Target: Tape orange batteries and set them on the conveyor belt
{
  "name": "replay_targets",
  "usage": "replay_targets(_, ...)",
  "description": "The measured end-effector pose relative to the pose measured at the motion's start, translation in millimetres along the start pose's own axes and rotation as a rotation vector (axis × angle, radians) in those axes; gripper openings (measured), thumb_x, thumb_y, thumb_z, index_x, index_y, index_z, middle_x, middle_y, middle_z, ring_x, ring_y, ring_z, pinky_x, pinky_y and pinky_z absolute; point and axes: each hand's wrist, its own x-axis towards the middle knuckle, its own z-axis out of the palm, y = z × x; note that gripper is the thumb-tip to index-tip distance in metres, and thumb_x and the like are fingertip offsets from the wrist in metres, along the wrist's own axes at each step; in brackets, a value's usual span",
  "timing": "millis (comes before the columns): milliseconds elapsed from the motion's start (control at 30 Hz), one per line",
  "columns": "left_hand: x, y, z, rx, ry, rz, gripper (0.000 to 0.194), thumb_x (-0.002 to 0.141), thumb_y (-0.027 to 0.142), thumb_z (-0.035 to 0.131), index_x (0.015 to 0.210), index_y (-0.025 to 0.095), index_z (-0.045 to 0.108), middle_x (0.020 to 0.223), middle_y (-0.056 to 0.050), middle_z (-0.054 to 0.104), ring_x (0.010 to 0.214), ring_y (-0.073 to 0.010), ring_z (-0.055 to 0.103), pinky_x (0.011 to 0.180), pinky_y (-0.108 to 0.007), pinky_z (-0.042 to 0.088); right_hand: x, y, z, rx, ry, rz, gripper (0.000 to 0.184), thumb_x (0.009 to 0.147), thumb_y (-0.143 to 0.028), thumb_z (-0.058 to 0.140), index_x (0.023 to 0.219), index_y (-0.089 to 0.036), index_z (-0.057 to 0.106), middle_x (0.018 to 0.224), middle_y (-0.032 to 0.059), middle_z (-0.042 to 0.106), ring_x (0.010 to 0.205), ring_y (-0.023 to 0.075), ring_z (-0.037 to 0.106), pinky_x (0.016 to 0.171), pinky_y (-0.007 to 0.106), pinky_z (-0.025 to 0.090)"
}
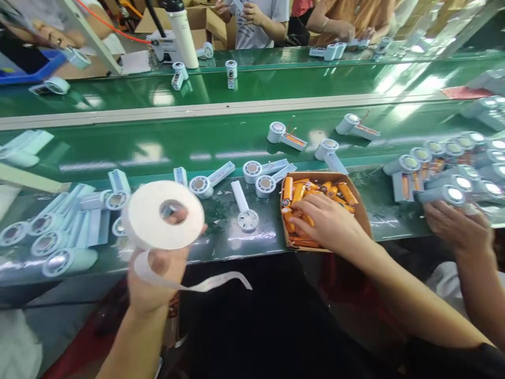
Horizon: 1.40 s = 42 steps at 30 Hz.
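My left hand point(158, 273) grips a roll of white tape point(136, 216) above the bench edge; its loose end hangs down to the right. My right hand point(329, 218) is inside a cardboard box point(365, 223) with many orange cylindrical batteries point(347, 193). Its fingers are bent together at an orange battery point(308, 220), and the fingertips are partly hidden. Between the hands a light-blue handheld fan body point(248, 220) lies on the bench, handle pointing away. Behind it are more fan bodies point(201, 187) with open handles.
Fan bodies pile up at the left point(65, 260) and right point(452, 195). A co-worker's hand point(457, 223) touches the right group. Across the green conveyor point(213, 134), more people handle parts near a white bottle point(184, 39). Fans with orange batteries point(294, 141) lie on the belt.
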Motion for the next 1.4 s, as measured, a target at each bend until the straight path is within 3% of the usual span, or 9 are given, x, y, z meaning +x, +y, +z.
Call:
replay_targets(200, -5, -1, 45.0, -0.296, 0.020, -0.156, 0.048, 0.083, 0.072, 0.078, 0.121, 0.041, 0.077, 0.150, 0.001, 0.065, 0.149, -0.0411, 0.049, 0.103, -0.061, 0.063, 2, 4, 28, -0.174, -0.002, -0.015, 0.023, 0.096, -0.038, 0.072, 0.109, -0.019, 0.076, 0.105, 0.0145, 0.072, 0.094, 0.0335, 0.068, 0.081, 0.044, 0.056)
replay_targets(367, -6, -3, 43.5, -0.288, -0.025, -0.221, 0.054, 0.088, 0.075, 0.070, 0.129, 0.041, 0.072, 0.155, 0.001, 0.060, 0.148, -0.0412, 0.051, 0.104, -0.057, 0.063, -7, 12, 21, 0.332, 0.067, 0.045, 0.014, 0.094, -0.038, 0.076, 0.096, -0.025, 0.072, 0.100, 0.0069, 0.075, 0.090, 0.0279, 0.069, 0.084, 0.044, 0.057)
replay_targets(500, -9, -16, 32.7, 0.135, -0.223, -0.014, 0.050, 0.108, 0.067, 0.034, 0.144, 0.044, 0.060, 0.148, -0.003, 0.064, 0.137, -0.0331, 0.063, 0.106, -0.057, 0.061, -9, 10, 3, 0.998, 0.319, 0.319, 0.042, 0.079, -0.044, 0.092, 0.108, -0.031, 0.065, 0.091, -0.0021, 0.072, 0.070, 0.0181, 0.069, 0.066, 0.033, 0.060)
replay_targets(667, -16, -25, 37.7, 0.693, -0.535, 0.346, 0.037, 0.089, 0.019, 0.076, 0.125, 0.026, 0.073, 0.116, -0.010, 0.073, 0.133, -0.0392, 0.060, 0.124, -0.075, 0.035, -9, -21, -5, 1.331, 0.532, 0.401, 0.039, 0.074, -0.044, 0.097, 0.089, -0.026, 0.066, 0.104, 0.0018, 0.079, 0.093, 0.0210, 0.078, 0.074, 0.032, 0.067)
replay_targets(767, -16, -23, 45.6, 1.031, -0.663, 0.656, 0.040, 0.088, 0.007, 0.068, 0.126, 0.019, 0.070, 0.110, -0.012, 0.073, 0.123, -0.0377, 0.063, 0.114, -0.075, 0.048, -9, -38, 2, 1.318, 0.512, 0.418, 0.035, 0.079, -0.045, 0.093, 0.089, -0.024, 0.068, 0.101, 0.0046, 0.083, 0.091, 0.0239, 0.081, 0.077, 0.037, 0.070)
replay_targets(867, -15, -20, 48.2, 1.151, -0.706, 0.819, 0.040, 0.086, 0.008, 0.074, 0.125, 0.017, 0.070, 0.110, -0.012, 0.073, 0.127, -0.0404, 0.060, 0.105, -0.067, 0.060, -13, -50, 7, 1.205, 0.519, 0.406, 0.027, 0.083, -0.043, 0.090, 0.090, -0.024, 0.072, 0.097, 0.0055, 0.085, 0.089, 0.0257, 0.083, 0.080, 0.039, 0.072)
replay_targets(1067, -14, -22, 45.9, 1.279, -0.746, 0.930, 0.041, 0.081, 0.000, 0.077, 0.119, 0.017, 0.076, 0.120, -0.012, 0.069, 0.150, -0.0473, 0.036, 0.101, -0.056, 0.067, -20, -56, 8, 0.884, 0.459, 0.318, 0.021, 0.092, -0.031, 0.080, 0.113, -0.026, 0.083, 0.108, 0.0062, 0.086, 0.099, 0.0275, 0.083, 0.095, 0.042, 0.069)
replay_targets(1233, -11, -17, 47.3, 1.294, -0.825, 1.011, 0.043, 0.080, -0.006, 0.072, 0.117, 0.015, 0.078, 0.119, -0.010, 0.070, 0.149, -0.0441, 0.039, 0.106, -0.052, 0.065, -18, -54, 4, 0.753, 0.467, 0.275, 0.018, 0.095, -0.029, 0.076, 0.110, -0.028, 0.086, 0.110, 0.0041, 0.085, 0.099, 0.0261, 0.083, 0.094, 0.038, 0.068)
replay_targets(1400, -4, -7, 44.2, 1.301, -0.897, 1.046, 0.042, 0.082, -0.007, 0.068, 0.117, 0.013, 0.077, 0.116, -0.008, 0.073, 0.143, -0.0401, 0.050, 0.102, -0.045, 0.065, -19, -48, -1, 0.783, 0.251, 0.222, 0.021, 0.095, -0.031, 0.074, 0.112, -0.026, 0.085, 0.108, 0.0048, 0.086, 0.095, 0.0247, 0.083, 0.089, 0.035, 0.067)
